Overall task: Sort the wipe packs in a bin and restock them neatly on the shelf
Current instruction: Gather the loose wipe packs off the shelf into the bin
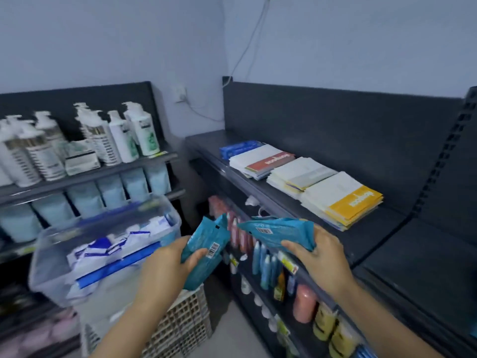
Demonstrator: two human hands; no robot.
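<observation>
From the head view: left hand with grip clamped on a teal wipe pack, right hand with grip clamped on a second teal wipe pack, both packs in the air between the clear bin and the dark top shelf. Probably light, soft and a little slippery in the film, so best taken across the full middle, not by the thin end seams. Shiny teal wrap, slightly crumpled, with a white barcode label on each.

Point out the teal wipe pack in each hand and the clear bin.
Left-hand teal wipe pack (206, 236): head view, mid back face.
Right-hand teal wipe pack (281, 232): head view, mid back face.
Clear bin (49, 262): head view, front wall.
</observation>
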